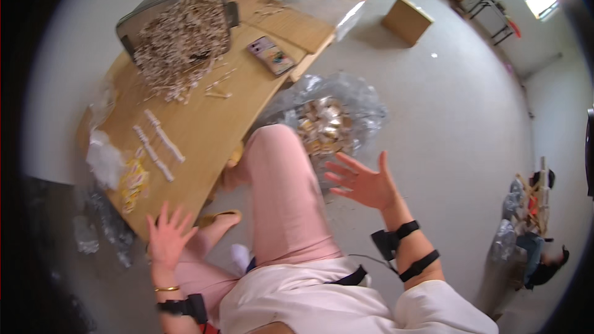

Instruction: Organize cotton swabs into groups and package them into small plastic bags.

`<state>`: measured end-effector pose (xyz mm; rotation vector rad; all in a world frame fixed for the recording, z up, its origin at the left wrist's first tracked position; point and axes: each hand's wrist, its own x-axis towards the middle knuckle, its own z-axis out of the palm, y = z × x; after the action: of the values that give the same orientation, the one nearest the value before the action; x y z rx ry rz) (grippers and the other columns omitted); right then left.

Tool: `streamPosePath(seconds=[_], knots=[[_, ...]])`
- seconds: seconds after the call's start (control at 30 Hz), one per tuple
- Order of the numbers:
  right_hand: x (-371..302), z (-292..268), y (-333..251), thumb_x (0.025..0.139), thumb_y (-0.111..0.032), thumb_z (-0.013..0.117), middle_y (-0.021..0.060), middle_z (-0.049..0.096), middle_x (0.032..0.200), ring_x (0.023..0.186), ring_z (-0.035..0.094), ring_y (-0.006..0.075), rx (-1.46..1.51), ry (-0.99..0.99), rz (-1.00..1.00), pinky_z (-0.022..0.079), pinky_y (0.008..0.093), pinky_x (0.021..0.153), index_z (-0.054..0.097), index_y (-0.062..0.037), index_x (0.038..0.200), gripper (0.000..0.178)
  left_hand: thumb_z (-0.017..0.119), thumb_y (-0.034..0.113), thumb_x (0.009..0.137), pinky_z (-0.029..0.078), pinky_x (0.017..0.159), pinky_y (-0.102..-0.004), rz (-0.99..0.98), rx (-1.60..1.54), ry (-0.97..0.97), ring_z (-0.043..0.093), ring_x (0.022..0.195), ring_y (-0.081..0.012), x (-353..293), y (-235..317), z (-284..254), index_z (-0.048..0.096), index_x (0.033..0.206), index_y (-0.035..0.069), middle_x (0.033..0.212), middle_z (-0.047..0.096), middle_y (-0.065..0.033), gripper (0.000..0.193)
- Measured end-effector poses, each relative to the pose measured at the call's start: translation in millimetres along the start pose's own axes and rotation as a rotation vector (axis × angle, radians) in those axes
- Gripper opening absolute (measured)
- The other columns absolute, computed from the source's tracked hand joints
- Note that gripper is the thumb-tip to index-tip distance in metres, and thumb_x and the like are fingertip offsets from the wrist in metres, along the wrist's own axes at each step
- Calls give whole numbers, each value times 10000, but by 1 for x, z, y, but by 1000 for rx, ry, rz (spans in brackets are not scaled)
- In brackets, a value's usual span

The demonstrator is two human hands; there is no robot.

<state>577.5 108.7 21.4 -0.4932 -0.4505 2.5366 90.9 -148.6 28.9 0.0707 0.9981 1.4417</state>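
My left hand (168, 238) is raised at the table's near edge, fingers spread and holding nothing. Palm turned up, my right hand (365, 182) hangs over the floor to the right of my knee, also open. Nearest to my left hand lie small yellow packets (133, 180) on the wooden table (204, 133). Beyond them are two long white strips (162, 136), side by side. A grey bin (133, 28) lies tipped on its side, with a heap of small pale sticks (182, 43) spilling from its mouth.
A phone (271, 55) and a clear plastic bag (312, 0) lie on the table. On the floor, an open clear bag (365, 102) holds many wrapped packets (323, 125). A cardboard box (407, 21) stands farther off. Another person (544, 266) sits at far right.
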Motion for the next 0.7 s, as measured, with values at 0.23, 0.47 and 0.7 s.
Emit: streamPosePath(seconds=[0.23,0.47,0.7], knots=[[-3,-16,4,858,-912,294,174,327,1636,1446,402,365,-87,95,3,350,587,1150,282,-158,1622,1074,239,920,855,57,1184,-707,-7,-41,-173,-3,1581,-361,-6,11,53,51,1660,296,1728,-4,-118,1036],[-9,-14,-1,890,-885,296,181,400,1584,1398,458,370,-77,176,-33,416,591,1092,337,-157,1600,1018,233,970,798,13,1169,-735,-3,-69,-181,-73,1581,-345,-12,13,52,-1,1658,279,1725,-68,-115,1128],[16,-5,-23,997,-698,398,124,657,1207,1099,636,252,-266,271,-153,526,417,935,561,-67,1380,756,254,858,915,142,1199,-649,90,327,42,107,1570,-335,2,10,39,92,1660,245,1717,86,-131,978]])
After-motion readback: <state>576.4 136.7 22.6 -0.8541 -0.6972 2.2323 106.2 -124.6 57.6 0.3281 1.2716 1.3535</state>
